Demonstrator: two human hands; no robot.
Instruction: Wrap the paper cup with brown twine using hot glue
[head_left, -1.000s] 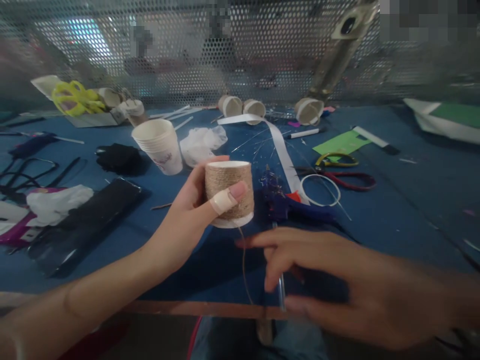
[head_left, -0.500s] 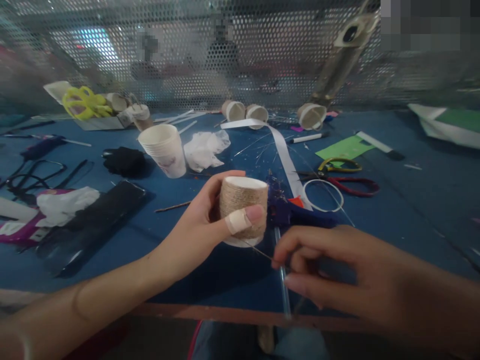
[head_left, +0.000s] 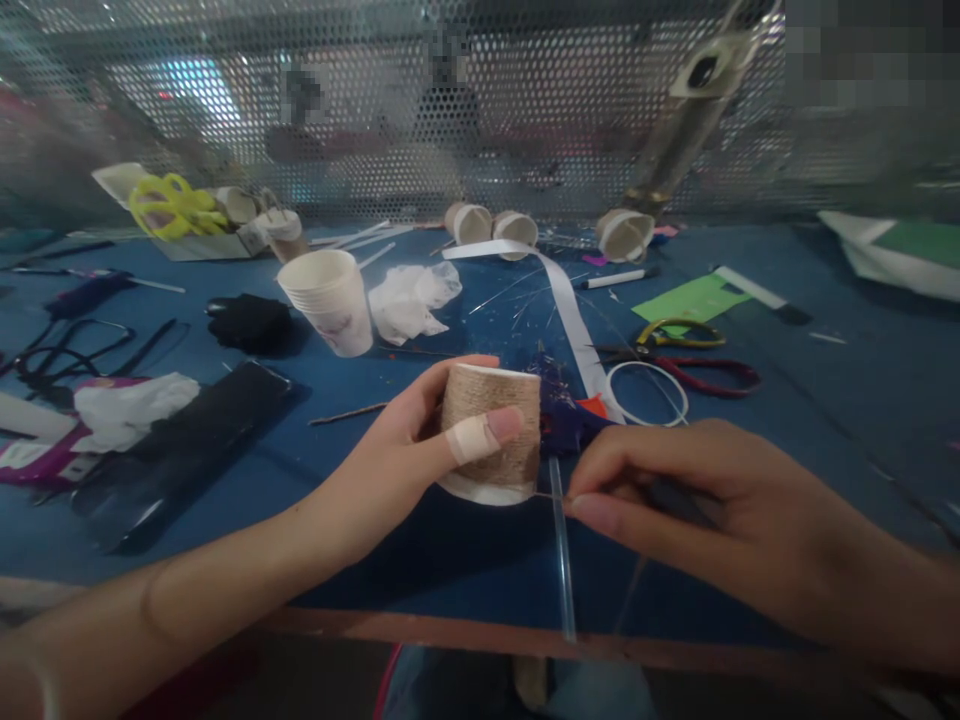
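Note:
My left hand (head_left: 409, 455) grips a paper cup wrapped in brown twine (head_left: 491, 425), held upside down above the blue table (head_left: 825, 400). Its thumb, with a plaster on it, presses on the wrapped side. My right hand (head_left: 697, 510) is just right of the cup's white lower rim. Thumb and forefinger pinch the loose end of the twine (head_left: 551, 496), pulled taut from the cup. A clear glue stick (head_left: 561, 560) lies on the table under both hands, pointing out of a blue glue gun (head_left: 577, 420).
A stack of white paper cups (head_left: 330, 300) stands behind, by crumpled plastic (head_left: 409, 300). Pliers (head_left: 697, 365), green paper (head_left: 690, 297), white strip (head_left: 574, 310), yellow scissors (head_left: 169, 205), a black case (head_left: 187, 450) and cables (head_left: 67, 345) litter the table. A perforated metal screen (head_left: 480, 100) closes the back.
My right hand went from open and blurred near the table edge to pinching the twine, then rose and drew it taut beside the cup. The cup shifted slightly right and lower.

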